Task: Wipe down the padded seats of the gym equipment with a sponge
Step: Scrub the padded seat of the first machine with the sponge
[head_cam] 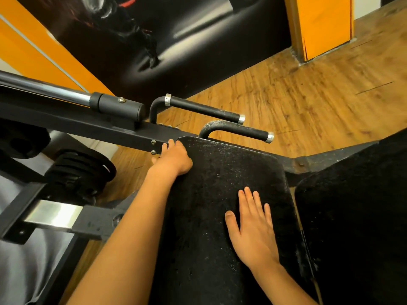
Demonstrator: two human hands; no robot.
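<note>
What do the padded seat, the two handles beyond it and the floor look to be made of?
The padded seat: probably black vinyl over foam; grainy, scuffed, speckled surface with small pits. The handles: bent metal tube with matte black rubbery grips and shiny metal end collars. The floor: wood-grain planks with a slight sheen; laminate or real wood, cannot tell.

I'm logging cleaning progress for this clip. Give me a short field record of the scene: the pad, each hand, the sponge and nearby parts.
padded seat: black, speckled surface
left hand: at the seat's far-left corner, fingers bent over the edge; grip unclear
right hand: flat, palm down on the seat, fingers straight
sponge: none in view
second pad: black, to the right across a narrow gap
handles: two black bars beyond the seat
floor: wood
</note>
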